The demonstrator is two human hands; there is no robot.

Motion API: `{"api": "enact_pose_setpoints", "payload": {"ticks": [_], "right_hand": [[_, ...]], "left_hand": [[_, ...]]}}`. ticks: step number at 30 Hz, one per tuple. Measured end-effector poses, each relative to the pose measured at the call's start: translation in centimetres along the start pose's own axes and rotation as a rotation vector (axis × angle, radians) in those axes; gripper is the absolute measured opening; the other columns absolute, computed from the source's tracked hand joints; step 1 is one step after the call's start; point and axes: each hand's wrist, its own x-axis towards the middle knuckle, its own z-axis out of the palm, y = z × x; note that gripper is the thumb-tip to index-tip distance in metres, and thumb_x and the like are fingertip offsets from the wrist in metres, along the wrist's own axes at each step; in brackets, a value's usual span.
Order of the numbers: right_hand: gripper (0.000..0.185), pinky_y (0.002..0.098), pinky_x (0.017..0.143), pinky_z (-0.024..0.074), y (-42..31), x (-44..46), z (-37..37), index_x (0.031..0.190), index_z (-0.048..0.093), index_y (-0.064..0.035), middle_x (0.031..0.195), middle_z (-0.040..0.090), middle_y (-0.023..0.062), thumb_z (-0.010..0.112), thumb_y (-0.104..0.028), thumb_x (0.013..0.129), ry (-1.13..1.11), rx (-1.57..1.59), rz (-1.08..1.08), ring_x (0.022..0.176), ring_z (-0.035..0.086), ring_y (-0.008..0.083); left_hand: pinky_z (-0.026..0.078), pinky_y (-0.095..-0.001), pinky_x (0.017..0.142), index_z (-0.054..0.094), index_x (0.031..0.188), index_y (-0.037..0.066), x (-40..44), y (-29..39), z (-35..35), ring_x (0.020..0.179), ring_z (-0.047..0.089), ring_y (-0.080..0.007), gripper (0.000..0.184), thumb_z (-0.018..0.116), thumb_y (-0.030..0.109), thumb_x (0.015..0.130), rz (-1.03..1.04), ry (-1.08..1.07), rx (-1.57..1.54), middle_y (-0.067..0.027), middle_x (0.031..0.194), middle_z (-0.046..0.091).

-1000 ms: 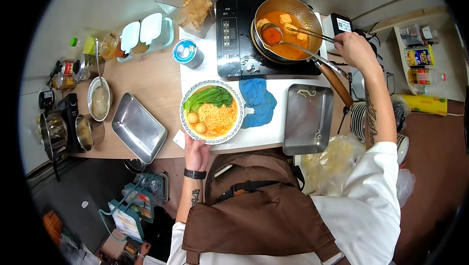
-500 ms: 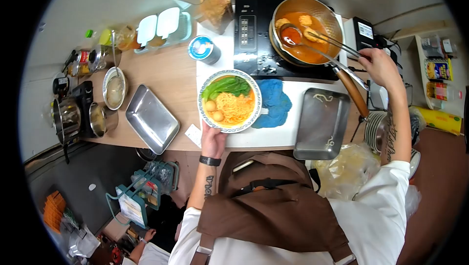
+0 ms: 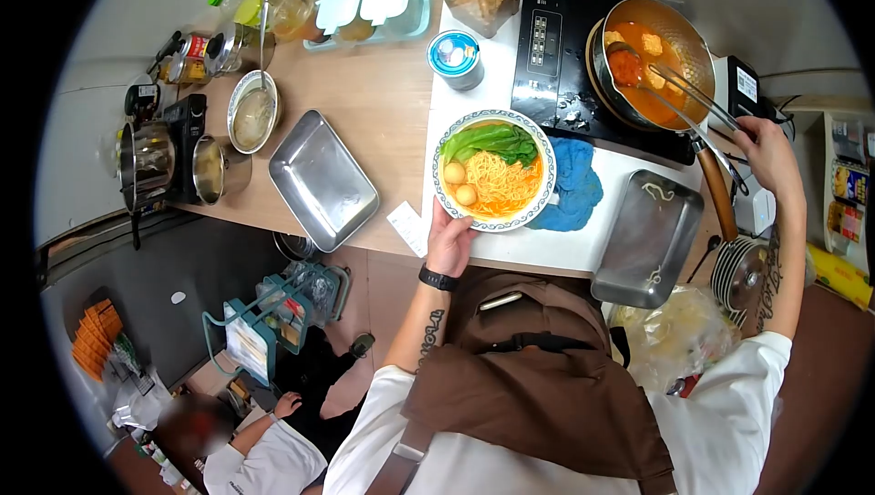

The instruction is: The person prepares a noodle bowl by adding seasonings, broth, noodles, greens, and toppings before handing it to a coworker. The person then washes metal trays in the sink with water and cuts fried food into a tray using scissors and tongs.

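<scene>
My left hand (image 3: 448, 238) grips the near rim of a patterned bowl (image 3: 441, 200), thumb on the edge. In the bowl are noodles (image 3: 501, 181), green leafy vegetable (image 3: 490, 145) and two round pale balls (image 3: 460, 183). My right hand (image 3: 768, 156) is closed on metal tongs (image 3: 697, 94), whose tips reach into the pot (image 3: 685, 32). Orange-red broth with several lumpy pieces (image 3: 652, 44) fills the pot. A ladle (image 3: 670, 108) rests in it too, its handle leaning over the near edge beside the pot's wooden handle (image 3: 717, 192).
The pot stands on a black induction cooker (image 3: 547, 85). Around the bowl are a blue cloth (image 3: 574, 187), a blue-topped can (image 3: 455, 59) and a metal tray (image 3: 649, 240) with noodle scraps. Another steel tray (image 3: 324, 180) lies left. A person (image 3: 264, 454) sits at lower left.
The camera view has shifted, so the counter appears further right and more of the other person shows. My left hand stays on the bowl; the tongs stay in the pot.
</scene>
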Motion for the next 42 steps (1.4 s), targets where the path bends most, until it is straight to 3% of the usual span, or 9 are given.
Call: {"api": "enact_pose_setpoints", "payload": {"ticks": [6,11,14,15,18,24,33,38,42], "right_hand": [[0.034,0.0411,0.087,0.0527,0.4,-0.4,-0.8,0.113,0.070,0.0019,0.102,0.071,0.0231,0.062,-0.022,0.091,0.006,0.001,-0.009,0.097,0.068,0.0373],[0.034,0.0419,0.086,0.0525,0.2,-1.0,-1.4,0.112,0.070,0.0025,0.098,0.071,0.0236,0.062,-0.022,0.090,0.061,-0.003,-0.045,0.095,0.068,0.0382],[0.032,0.0423,0.086,0.0526,1.0,-0.8,-1.4,0.108,0.071,0.0013,0.097,0.071,0.0235,0.063,-0.023,0.089,0.037,-0.014,-0.045,0.094,0.068,0.0381],[0.030,0.0430,0.086,0.0530,0.8,-0.8,-1.4,0.106,0.072,0.0008,0.096,0.071,0.0230,0.063,-0.022,0.088,0.045,-0.024,-0.037,0.094,0.068,0.0379],[0.029,0.0451,0.088,0.0539,0.3,-0.5,-1.0,0.106,0.073,-0.0014,0.097,0.071,0.0239,0.064,-0.021,0.087,-0.012,-0.081,-0.032,0.093,0.069,0.0387],[0.024,0.0464,0.084,0.0541,0.6,-1.0,0.2,0.101,0.074,-0.0024,0.091,0.070,0.0234,0.062,-0.018,0.088,0.174,-0.071,-0.086,0.089,0.068,0.0399],[0.021,0.0470,0.079,0.0530,1.8,-2.4,0.8,0.101,0.073,-0.0038,0.091,0.069,0.0224,0.062,-0.018,0.090,0.264,0.077,-0.051,0.087,0.066,0.0413],[0.018,0.0435,0.077,0.0532,-2.9,-6.6,-2.1,0.098,0.072,-0.0005,0.090,0.069,0.0214,0.064,-0.013,0.088,0.281,0.202,-0.181,0.085,0.066,0.0407],[0.015,0.0422,0.075,0.0549,-5.6,-7.9,0.4,0.097,0.072,-0.0042,0.093,0.071,0.0158,0.066,-0.013,0.087,0.279,0.165,-0.482,0.082,0.068,0.0354]], "left_hand": [[0.056,-0.0484,0.099,0.027,0.152,0.011,0.1,0.6,0.5,0.126,0.057,-0.0321,0.073,0.047,-0.011,0.085,-0.011,-0.043,-0.049,-0.0150,0.145,0.047],[0.045,-0.0538,0.109,0.019,0.157,0.013,-1.4,1.0,1.6,0.138,0.044,-0.0338,0.083,0.046,-0.013,0.083,0.003,-0.040,-0.118,-0.0152,0.153,0.037],[0.040,-0.0536,0.113,0.023,0.156,0.013,-2.4,1.1,0.8,0.140,0.042,-0.0327,0.080,0.050,-0.008,0.083,0.006,-0.048,-0.080,-0.0118,0.154,0.039],[0.037,-0.0482,0.116,0.021,0.157,0.010,-3.0,1.9,1.7,0.140,0.040,-0.0311,0.083,0.050,-0.010,0.081,-0.008,-0.041,-0.105,-0.0133,0.154,0.037],[0.038,-0.0472,0.115,0.025,0.155,0.007,-3.8,2.7,1.9,0.139,0.042,-0.0309,0.080,0.055,-0.004,0.081,-0.004,-0.065,-0.095,-0.0132,0.152,0.040],[0.040,-0.0467,0.114,0.027,0.154,0.006,-3.2,4.2,4.1,0.137,0.045,-0.0305,0.078,0.058,0.000,0.083,-0.022,-0.141,-0.081,-0.0128,0.151,0.043],[0.041,-0.0503,0.112,0.024,0.156,0.012,1.8,3.1,8.3,0.139,0.043,-0.0308,0.081,0.057,0.000,0.083,-0.049,-0.236,-0.077,-0.0116,0.153,0.040],[0.044,-0.0462,0.109,0.023,0.157,0.014,3.8,1.9,8.4,0.135,0.047,-0.0271,0.080,0.053,-0.005,0.085,-0.017,-0.264,-0.111,-0.0101,0.149,0.044],[0.045,-0.0445,0.107,0.022,0.158,0.017,3.9,2.8,9.9,0.134,0.047,-0.0257,0.083,0.054,-0.005,0.085,-0.050,-0.232,-0.073,-0.0089,0.148,0.044]]}}
